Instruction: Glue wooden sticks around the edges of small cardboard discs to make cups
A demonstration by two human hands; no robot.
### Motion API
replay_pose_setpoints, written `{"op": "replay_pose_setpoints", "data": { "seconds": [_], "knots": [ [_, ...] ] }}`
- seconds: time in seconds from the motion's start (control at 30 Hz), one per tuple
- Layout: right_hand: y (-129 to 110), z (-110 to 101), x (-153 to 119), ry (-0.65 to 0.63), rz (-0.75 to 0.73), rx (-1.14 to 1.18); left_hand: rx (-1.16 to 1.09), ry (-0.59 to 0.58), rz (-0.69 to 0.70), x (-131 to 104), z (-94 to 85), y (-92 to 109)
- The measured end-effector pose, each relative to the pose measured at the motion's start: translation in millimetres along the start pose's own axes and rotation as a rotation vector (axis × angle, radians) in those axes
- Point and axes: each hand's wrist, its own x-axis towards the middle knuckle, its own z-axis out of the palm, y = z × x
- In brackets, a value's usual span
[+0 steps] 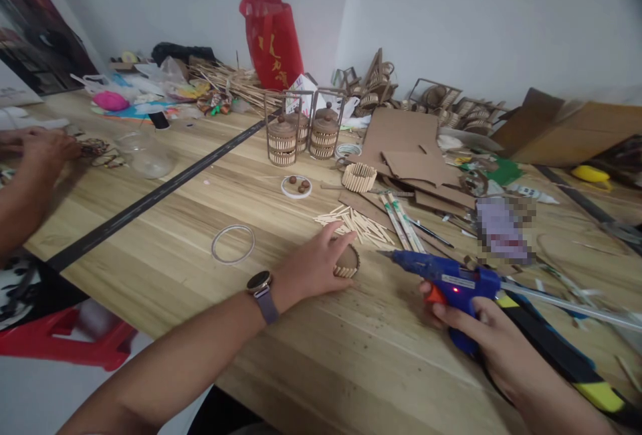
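Observation:
My right hand point(481, 334) is wrapped round a blue hot glue gun point(451, 278), its index finger at the orange trigger and a red light glowing on the body. The nozzle points left, apart from the work. My left hand point(321, 261), with a watch on the wrist, curls its thumb and fingers around a small round base point(347, 261) lying on the table. Short wooden sticks line the front of its rim; the fingers hide the left part. Just behind lies a loose pile of short wooden sticks point(361, 224). A finished stick ring point(359, 178) stands farther back.
A white hoop point(233, 244) lies left; another hoop point(295, 187) encloses several brown beads. Lidded stick baskets point(282, 140) in frames stand behind. Cardboard sheets point(401, 137) and a yellow-black cutter point(552, 348) are at right. Another person's hand point(47, 150) works at far left.

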Motion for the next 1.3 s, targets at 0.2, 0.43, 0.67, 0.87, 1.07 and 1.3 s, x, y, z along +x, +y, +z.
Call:
{"op": "replay_pose_setpoints", "data": {
  "seconds": [0.2,0.43,0.67,0.87,1.07,1.3],
  "knots": [
    [7.4,20.0,-0.6,-0.063,0.031,0.002,-0.005,0.001,0.026,-0.3,-0.1,-2.2],
    [5.7,27.0,0.6,-0.145,-0.152,-0.23,0.02,-0.015,0.038,0.0,-0.4,-3.3],
    [8.1,29.3,0.4,-0.182,-0.214,-0.306,0.004,-0.005,0.043,-0.2,-0.1,-3.8],
    [4.9,31.1,-0.6,-0.183,-0.246,-0.321,0.008,-0.015,0.036,0.2,-0.6,-3.1],
    [-2.3,32.5,-2.9,-0.188,-0.239,-0.356,0.006,-0.028,0.026,-0.3,-2.6,-1.8],
    [-6.0,34.6,-4.4,-0.172,-0.253,-0.348,-0.003,-0.011,0.041,-0.2,-1.6,-2.5]
  ]
}}
